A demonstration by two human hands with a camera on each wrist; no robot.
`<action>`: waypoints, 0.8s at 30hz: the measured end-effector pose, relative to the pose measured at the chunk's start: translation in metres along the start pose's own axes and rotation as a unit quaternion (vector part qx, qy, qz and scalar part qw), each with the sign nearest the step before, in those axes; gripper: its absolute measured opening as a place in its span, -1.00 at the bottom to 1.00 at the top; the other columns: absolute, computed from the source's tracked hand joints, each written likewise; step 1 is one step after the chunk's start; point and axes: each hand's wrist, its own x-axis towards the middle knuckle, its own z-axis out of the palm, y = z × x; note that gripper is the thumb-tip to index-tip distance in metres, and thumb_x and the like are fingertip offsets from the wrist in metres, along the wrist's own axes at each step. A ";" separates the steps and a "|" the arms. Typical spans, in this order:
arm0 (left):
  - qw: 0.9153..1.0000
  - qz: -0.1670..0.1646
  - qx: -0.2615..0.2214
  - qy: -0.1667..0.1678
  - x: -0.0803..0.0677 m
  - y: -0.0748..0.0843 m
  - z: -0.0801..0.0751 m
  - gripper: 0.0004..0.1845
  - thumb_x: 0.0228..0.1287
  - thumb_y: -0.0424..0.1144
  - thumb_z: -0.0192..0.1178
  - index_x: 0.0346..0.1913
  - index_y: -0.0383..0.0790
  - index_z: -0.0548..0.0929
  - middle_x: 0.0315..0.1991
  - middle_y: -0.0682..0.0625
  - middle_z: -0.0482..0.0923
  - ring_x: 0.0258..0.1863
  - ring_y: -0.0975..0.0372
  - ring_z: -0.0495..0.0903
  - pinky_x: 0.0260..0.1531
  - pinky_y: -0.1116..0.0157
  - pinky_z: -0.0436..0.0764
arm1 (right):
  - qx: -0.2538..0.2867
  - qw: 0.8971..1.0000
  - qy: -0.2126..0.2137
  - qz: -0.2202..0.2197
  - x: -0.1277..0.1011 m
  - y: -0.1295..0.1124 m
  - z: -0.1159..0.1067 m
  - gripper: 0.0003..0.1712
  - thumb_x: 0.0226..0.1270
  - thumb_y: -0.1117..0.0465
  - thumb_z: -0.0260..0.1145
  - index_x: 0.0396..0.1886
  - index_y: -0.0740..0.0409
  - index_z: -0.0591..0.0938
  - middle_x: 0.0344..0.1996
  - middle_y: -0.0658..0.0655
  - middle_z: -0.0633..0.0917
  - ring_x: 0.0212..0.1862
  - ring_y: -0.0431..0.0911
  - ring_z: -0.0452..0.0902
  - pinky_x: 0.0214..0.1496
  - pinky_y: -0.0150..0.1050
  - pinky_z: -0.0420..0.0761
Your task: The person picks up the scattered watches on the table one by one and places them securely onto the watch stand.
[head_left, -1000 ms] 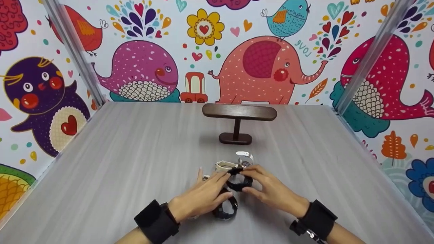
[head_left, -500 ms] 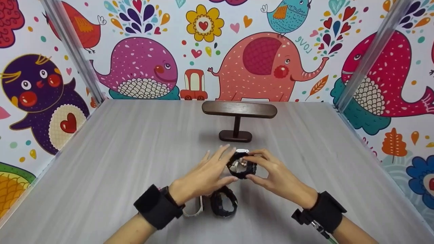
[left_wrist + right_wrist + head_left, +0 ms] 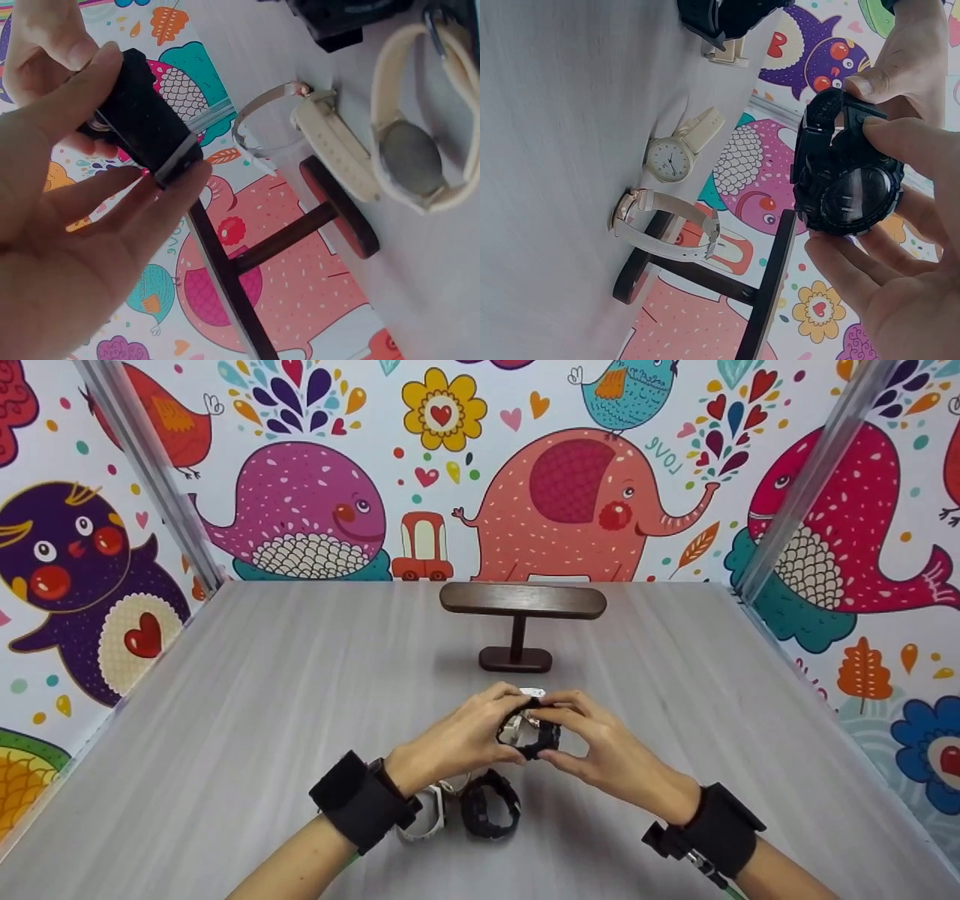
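Both hands are lifting the black digital watch (image 3: 534,735) above the table (image 3: 262,697), six o'clock of the T-shaped stand (image 3: 520,619). The left hand (image 3: 450,742) and right hand (image 3: 607,750) are pinching it with curled fingers. Fingers are hiding its strap. Four other watches are lying below: one black (image 3: 491,806), three pale.

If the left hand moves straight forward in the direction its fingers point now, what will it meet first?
The left hand already grips the black watch together with the right hand. Beyond it, probably the T-shaped wooden stand; the cream watch lies on the table below, though depth is unclear.
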 end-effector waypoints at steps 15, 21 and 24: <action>0.995 -0.001 -0.049 0.092 -0.006 -0.008 0.009 -0.17 0.02 -0.34 0.53 0.37 -0.47 0.40 0.25 -0.20 0.42 0.23 0.02 0.54 0.31 0.17 0.56 | 0.005 0.999 0.022 0.036 0.000 0.004 -0.012 -0.12 0.05 0.30 0.59 0.41 0.22 0.44 0.30 0.17 0.51 0.27 0.05 0.53 0.28 -0.47 0.54; 0.988 0.012 -0.075 0.131 -0.007 -0.010 0.010 -0.10 0.00 -0.36 0.53 0.43 -0.43 0.34 0.24 -0.20 0.43 0.25 0.02 0.52 0.31 0.15 0.56 | 0.018 0.997 0.046 0.060 0.002 0.005 -0.021 -0.05 0.01 0.30 0.61 0.45 0.19 0.41 0.30 0.18 0.52 0.26 0.03 0.52 0.31 -0.47 0.52; 0.984 0.014 -0.089 0.156 -0.007 -0.009 0.011 -0.07 0.00 -0.36 0.53 0.47 -0.36 0.31 0.22 -0.18 0.42 0.21 0.06 0.51 0.20 0.19 0.63 | 0.022 0.996 0.049 0.069 0.005 0.004 -0.024 -0.05 0.02 0.29 0.61 0.45 0.16 0.41 0.32 0.18 0.51 0.26 0.01 0.52 0.25 -0.31 0.62</action>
